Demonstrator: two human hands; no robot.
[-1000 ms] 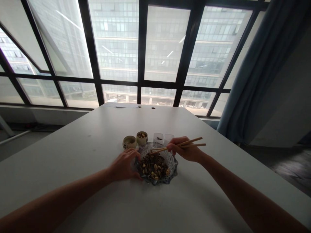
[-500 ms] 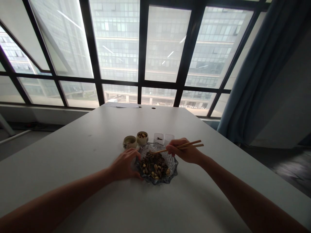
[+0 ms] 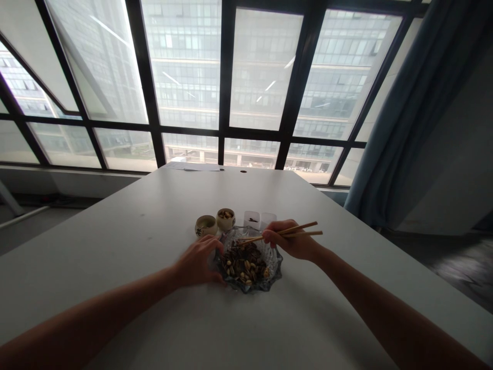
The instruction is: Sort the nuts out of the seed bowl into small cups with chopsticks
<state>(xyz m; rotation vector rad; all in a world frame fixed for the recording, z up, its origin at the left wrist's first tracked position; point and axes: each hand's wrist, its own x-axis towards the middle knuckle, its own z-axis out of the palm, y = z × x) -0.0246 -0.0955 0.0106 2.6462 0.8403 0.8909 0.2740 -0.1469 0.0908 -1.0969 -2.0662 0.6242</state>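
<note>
A scalloped glass bowl (image 3: 275, 275) stands on the white table, with dark seeds and paler nuts (image 3: 247, 265) in it. My left hand (image 3: 199, 260) grips the bowl's left side, fingers at the rim and thumb lower down. Above the right part of the bowl, my right hand (image 3: 290, 239) is closed on a pair of wooden chopsticks (image 3: 302, 229). Their tips reach over the seeds at the back left of the bowl; whether anything is between them is too small to tell.
Behind the bowl stand two small round cups (image 3: 205, 225) (image 3: 226, 218), the right one holding nuts. Beside them are two clear square containers (image 3: 251, 218) (image 3: 268, 220), the left with a few dark seeds. Papers (image 3: 196, 167) lie at the table's (image 3: 134, 246) far edge.
The chopstick tips have shifted slightly and look a little farther apart. My right hand has barely moved, and my left hand and the bowl stay in place.
</note>
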